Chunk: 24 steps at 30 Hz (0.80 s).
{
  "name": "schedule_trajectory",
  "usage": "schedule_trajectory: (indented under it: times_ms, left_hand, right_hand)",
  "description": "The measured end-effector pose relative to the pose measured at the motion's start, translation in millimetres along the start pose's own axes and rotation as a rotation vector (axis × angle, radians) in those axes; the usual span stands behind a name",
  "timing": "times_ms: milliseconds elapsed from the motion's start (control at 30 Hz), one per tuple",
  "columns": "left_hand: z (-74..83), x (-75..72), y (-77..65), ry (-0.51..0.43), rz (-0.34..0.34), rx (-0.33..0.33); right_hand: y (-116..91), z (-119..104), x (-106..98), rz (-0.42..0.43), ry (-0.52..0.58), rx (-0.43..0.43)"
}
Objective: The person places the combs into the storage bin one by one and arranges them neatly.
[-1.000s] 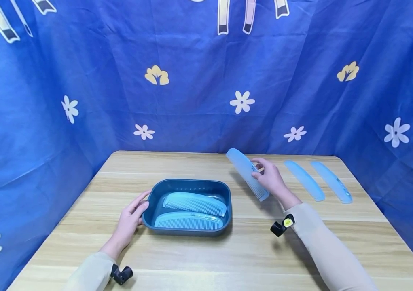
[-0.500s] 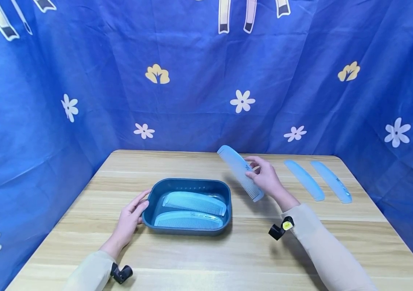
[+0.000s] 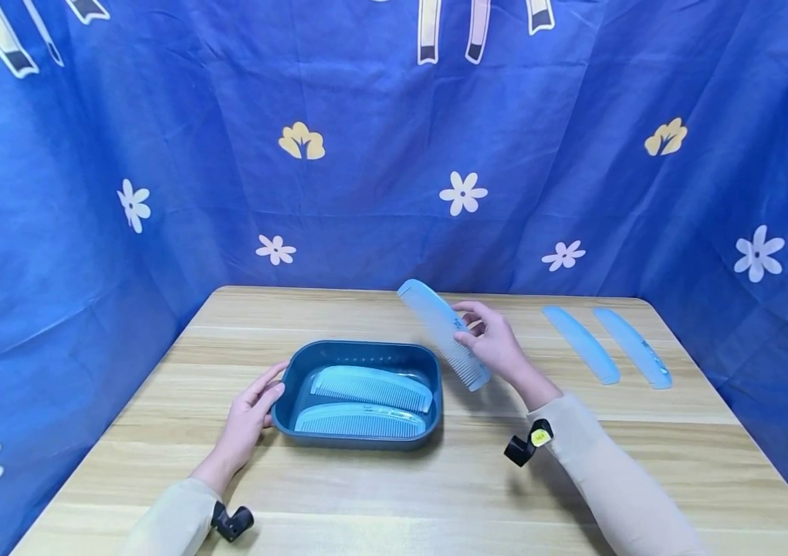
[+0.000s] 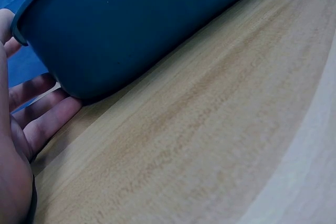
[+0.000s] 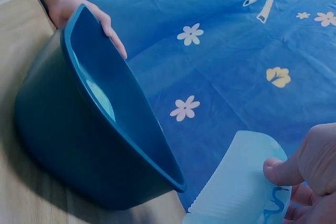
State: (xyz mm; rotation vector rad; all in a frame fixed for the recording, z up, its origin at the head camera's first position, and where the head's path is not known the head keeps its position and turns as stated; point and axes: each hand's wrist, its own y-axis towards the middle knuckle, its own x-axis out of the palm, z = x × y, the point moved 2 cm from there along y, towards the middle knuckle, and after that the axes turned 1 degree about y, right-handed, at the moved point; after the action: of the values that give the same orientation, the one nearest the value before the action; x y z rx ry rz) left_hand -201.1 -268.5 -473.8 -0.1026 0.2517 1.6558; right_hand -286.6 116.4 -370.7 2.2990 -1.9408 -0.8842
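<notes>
My right hand [image 3: 494, 340] pinches a translucent light-blue comb [image 3: 441, 328] by its spine, thumb on the near face. The comb slants in the air just right of a dark teal plastic basin [image 3: 355, 442], its lower end beside the basin's right rim. In the right wrist view the comb [image 5: 244, 177] shows blue print near the thumb. My left hand [image 3: 244, 425] holds the basin's left end, thumb at the rim and the other fingers [image 4: 50, 121] against the outer wall. Inside lie two similar combs, one behind [image 3: 369, 386] and one in front [image 3: 359, 422].
Two more light-blue combs, one nearer [image 3: 581, 345] and one farther right [image 3: 633, 347], lie slanted on the wooden table [image 3: 394, 510]. Blue patterned cloth [image 3: 380, 216] hangs close behind the table and along both sides.
My right hand has carried the comb leftward, closer to the basin's right rim. The left hand, the basin and the combs lying inside it and on the table stay put.
</notes>
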Motion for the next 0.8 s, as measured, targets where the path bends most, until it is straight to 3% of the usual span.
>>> schedule_trajectory:
  times_ms: [433,800]
  left_hand:
    - [0.7,0.1,0.8,0.010,-0.010,-0.006]
    - [2.9,0.0,1.1,-0.006,-0.003,0.013]
  right_hand:
    - [0,-10,14,-0.070,0.049,-0.043]
    - [1,-22,39,-0.121,0.080,-0.094]
